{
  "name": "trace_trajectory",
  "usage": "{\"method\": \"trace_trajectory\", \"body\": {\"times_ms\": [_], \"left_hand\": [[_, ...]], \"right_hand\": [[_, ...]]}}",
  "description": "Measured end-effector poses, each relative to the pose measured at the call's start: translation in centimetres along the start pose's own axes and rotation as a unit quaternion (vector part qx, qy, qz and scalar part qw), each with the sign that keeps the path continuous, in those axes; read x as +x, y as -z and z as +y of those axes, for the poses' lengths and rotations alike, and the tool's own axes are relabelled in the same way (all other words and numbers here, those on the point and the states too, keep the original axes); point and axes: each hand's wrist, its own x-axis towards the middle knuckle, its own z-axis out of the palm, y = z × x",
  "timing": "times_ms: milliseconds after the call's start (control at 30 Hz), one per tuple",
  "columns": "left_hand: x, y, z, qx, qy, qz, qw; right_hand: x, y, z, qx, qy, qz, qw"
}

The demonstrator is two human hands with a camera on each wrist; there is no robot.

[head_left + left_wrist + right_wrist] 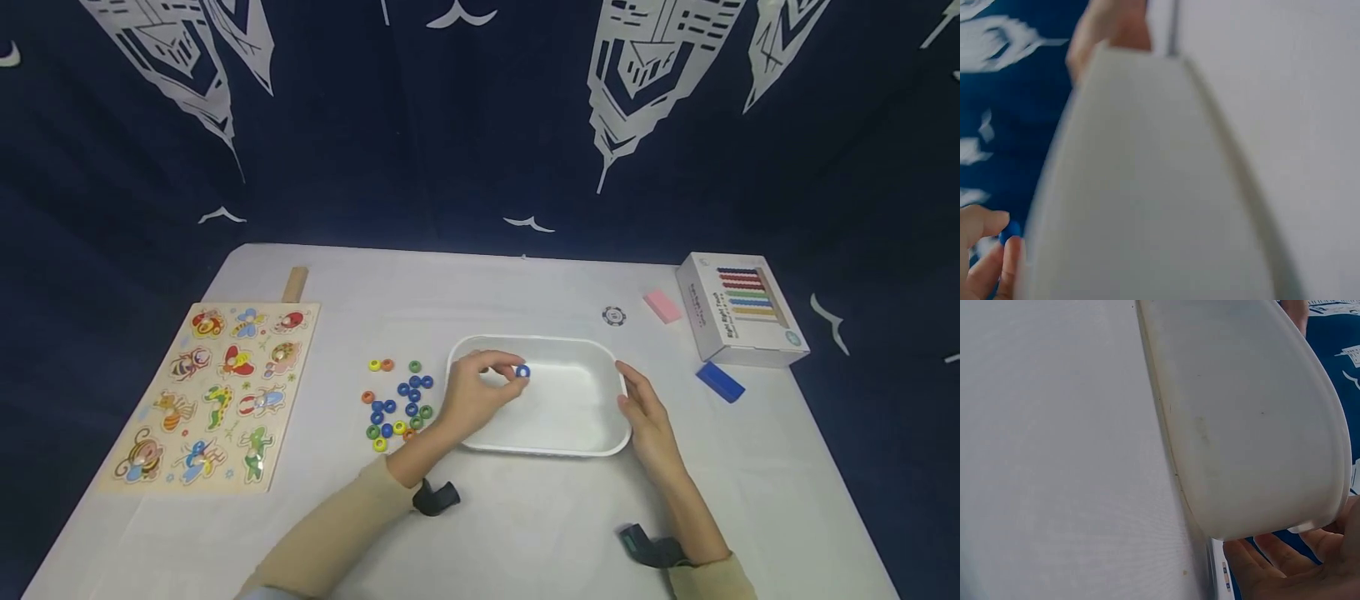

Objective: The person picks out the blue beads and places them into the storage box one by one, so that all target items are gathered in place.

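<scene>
As I look over the table (525, 525) with twelve o'clock at the dark curtain (420, 150), a wooden board (202, 398) of bug and animal pictures lies well out at nine from the white tray (573, 408), a wooden strip (296, 283) poking past its far edge towards ten; nearer in, also at nine, loose beads (414, 396) in blue, green, yellow and orange lie scattered just beside the tray; the left hand (478, 398) reaches over the tray's nine o'clock rim, thumb and forefinger pinching one blue bead (527, 372) above the tray floor; the tray itself sits upright on the table; between one and two, beyond its rim, lies a patterned round chip (613, 316); the right hand (651, 421) is at three, and, though the tray wall hides some of its fingers, it seems to grip the rim; a pink block (662, 306) lies at two, just beside a white box (742, 329) picturing coloured sticks; a blue block (721, 382) rests at three, by the box's near corner.
</scene>
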Motion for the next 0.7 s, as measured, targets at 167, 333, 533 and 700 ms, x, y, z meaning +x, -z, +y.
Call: {"method": "trace_trajectory", "body": {"times_ms": [167,333,533,700], "left_hand": [[0.9,-4.7,-0.2,0.028,0.017,-0.061,0.9976],[1.7,-7.5,-0.8,0.059,0.047,-0.106,0.9914],[2.4,-9.2,-1.9,0.119,0.078,-0.137,0.9802],[2.5,-9.5,-2.5,0.176,0.096,-0.167,0.9653]], "right_hand": [[0.2,0.2,0.7,0.0,0.008,-0.001,1.0],[0.2,0.2,0.7,-0.01,0.001,0.005,1.0],[0.1,0.3,0.7,-0.013,0.002,0.002,1.0],[0.2,0.2,0.8,-0.009,0.007,-0.003,1.0]]}}
